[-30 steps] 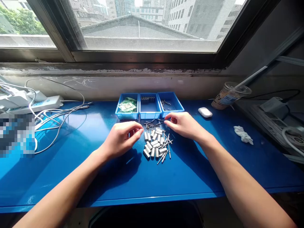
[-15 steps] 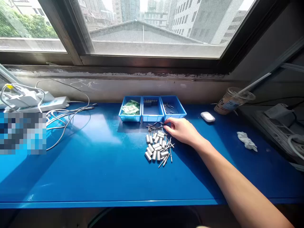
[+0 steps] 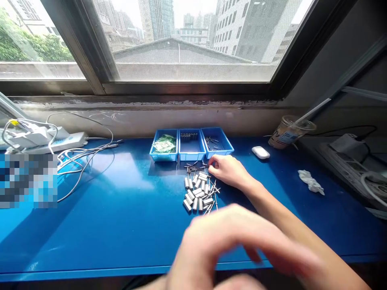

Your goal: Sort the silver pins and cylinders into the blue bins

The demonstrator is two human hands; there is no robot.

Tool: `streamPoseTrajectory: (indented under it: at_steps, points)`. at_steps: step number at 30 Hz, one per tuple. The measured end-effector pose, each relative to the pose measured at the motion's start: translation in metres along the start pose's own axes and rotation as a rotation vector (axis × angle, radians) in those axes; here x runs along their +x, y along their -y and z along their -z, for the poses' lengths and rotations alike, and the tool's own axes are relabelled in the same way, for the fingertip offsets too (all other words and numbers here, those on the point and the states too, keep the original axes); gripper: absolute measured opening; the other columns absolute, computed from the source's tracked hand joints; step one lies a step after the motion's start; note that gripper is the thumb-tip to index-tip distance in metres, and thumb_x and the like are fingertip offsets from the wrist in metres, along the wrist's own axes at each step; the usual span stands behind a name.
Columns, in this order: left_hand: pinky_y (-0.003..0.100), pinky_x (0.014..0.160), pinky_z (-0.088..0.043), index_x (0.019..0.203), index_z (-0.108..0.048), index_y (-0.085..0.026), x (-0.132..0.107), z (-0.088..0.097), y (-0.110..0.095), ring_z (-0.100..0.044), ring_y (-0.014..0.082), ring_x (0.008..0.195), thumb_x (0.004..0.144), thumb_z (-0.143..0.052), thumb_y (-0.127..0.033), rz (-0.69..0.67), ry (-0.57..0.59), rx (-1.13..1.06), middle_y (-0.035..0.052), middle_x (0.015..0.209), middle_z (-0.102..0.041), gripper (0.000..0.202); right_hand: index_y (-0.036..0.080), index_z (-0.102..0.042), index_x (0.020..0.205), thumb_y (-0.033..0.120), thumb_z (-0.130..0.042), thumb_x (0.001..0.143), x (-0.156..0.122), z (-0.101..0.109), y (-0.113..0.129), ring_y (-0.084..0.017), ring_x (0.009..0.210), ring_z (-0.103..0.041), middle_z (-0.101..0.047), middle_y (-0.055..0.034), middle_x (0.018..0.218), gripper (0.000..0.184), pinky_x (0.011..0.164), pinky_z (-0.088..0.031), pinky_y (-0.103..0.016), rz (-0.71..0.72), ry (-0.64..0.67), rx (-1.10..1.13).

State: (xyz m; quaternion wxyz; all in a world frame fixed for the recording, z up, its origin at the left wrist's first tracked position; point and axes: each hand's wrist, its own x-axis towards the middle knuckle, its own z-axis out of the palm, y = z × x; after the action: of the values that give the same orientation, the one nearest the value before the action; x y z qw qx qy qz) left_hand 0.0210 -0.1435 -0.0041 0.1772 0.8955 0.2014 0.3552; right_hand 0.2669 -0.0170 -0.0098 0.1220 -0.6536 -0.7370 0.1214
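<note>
— Where do we find the right hand [image 3: 228, 171]?
— Palm down on the table [image 3: 121, 209], at the far right edge of the heap, just in front of the right tray [image 3: 224, 152]. Its fingers [image 3: 213, 164] are curled, with the tips among the loose pins [image 3: 195, 165]. We cannot tell whether they pinch one. The forearm comes in from the lower right, low over the table.
— And the left hand [image 3: 229, 245]?
— Raised close to the camera, a blur across the lower middle. Its fingers seem to point right, but we cannot say whether it is open or holds anything.
— What do we see in the heap?
— Short cylinders [image 3: 196, 193] of bright metal, lying side by side and crosswise. Thin pins are mixed in and fanned out at the far end. The heap sits mid-table, just before the trays and just left of the right hand.
— And the trays?
— We count three shallow blue plastic ones in a row. The left tray [image 3: 164, 156] has green packets [image 3: 165, 143], the middle tray [image 3: 192, 155] a row of cylinders at its far end, and the right tray a few pins.
— The table itself?
— Glossy blue, with window light on it. To the right we see a white case [image 3: 260, 152], a clear cup [image 3: 287, 133] with a straw, and a crumpled tissue [image 3: 311, 182]. To the left are a power strip [image 3: 65, 141] and white cables [image 3: 87, 159].
</note>
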Motion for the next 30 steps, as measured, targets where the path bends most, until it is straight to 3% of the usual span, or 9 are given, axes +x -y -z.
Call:
streamPoseTrajectory:
  at_steps: [7, 11, 15, 20, 26, 30]
  points:
    - [0.028, 0.063, -0.058, 0.102, -0.076, -0.023, 0.041, 0.028, 0.100, -0.068, 0.0161, 0.067, 0.088, -0.069, -0.030, -0.037, -0.102, 0.180, 0.0058, 0.082, -0.076, 0.017, 0.024, -0.069, 0.084, 0.028, -0.064, 0.082, 0.000, 0.002, 0.002, -0.019, 0.072, -0.064, -0.076, -0.0024, 0.085, 0.007, 0.060, -0.036, -0.027, -0.053, 0.033, -0.013]
    - [0.024, 0.062, -0.055, 0.095, -0.073, -0.018, 0.043, 0.035, 0.134, -0.064, 0.0114, 0.059, 0.096, -0.060, -0.017, -0.094, -0.192, 0.287, 0.0029, 0.077, -0.075, 0.013, 0.023, -0.067, 0.084, 0.028, -0.062, 0.080, 0.000, 0.001, 0.000, -0.018, 0.072, -0.062, -0.075, -0.0020, 0.085, 0.008, 0.060, -0.036, -0.027, -0.050, 0.036, 0.009]
    - [0.022, 0.058, -0.052, 0.092, -0.071, -0.016, 0.041, 0.033, 0.138, -0.060, 0.0100, 0.056, 0.099, -0.058, -0.018, -0.017, -0.267, 0.307, 0.0007, 0.070, -0.071, 0.015, 0.022, -0.067, 0.084, 0.027, -0.063, 0.079, -0.001, 0.003, 0.000, -0.018, 0.071, -0.061, -0.074, -0.0028, 0.085, 0.007, 0.059, -0.036, -0.027, -0.053, 0.038, 0.020]
    - [0.022, 0.057, -0.051, 0.092, -0.071, -0.015, 0.040, 0.021, 0.137, -0.058, 0.0100, 0.057, 0.098, -0.057, -0.019, 0.026, -0.198, 0.233, 0.0022, 0.074, -0.072, 0.015, 0.022, -0.068, 0.084, 0.025, -0.063, 0.080, -0.003, 0.004, -0.003, -0.016, 0.068, -0.058, -0.070, -0.0013, 0.078, 0.007, 0.059, -0.035, -0.026, -0.015, 0.006, 0.063]
    - [0.022, 0.058, -0.049, 0.094, -0.072, -0.015, 0.038, 0.017, 0.138, -0.057, 0.0106, 0.057, 0.099, -0.059, -0.019, 0.084, -0.146, 0.188, 0.0019, 0.073, -0.071, 0.014, 0.021, -0.065, 0.083, 0.022, -0.064, 0.082, -0.006, 0.005, -0.005, -0.012, 0.058, -0.046, -0.052, 0.0054, 0.063, 0.002, 0.059, -0.034, -0.027, 0.181, -0.158, 0.261]
    - [0.022, 0.058, -0.050, 0.095, -0.071, -0.015, 0.039, 0.022, 0.136, -0.058, 0.0108, 0.057, 0.098, -0.059, -0.019, 0.085, -0.157, 0.188, 0.0024, 0.075, -0.072, 0.013, 0.021, -0.066, 0.085, 0.025, -0.066, 0.087, -0.010, 0.010, -0.004, -0.012, 0.059, -0.045, -0.049, 0.0053, 0.064, 0.005, 0.061, -0.036, -0.028, 0.279, -0.276, 0.320]
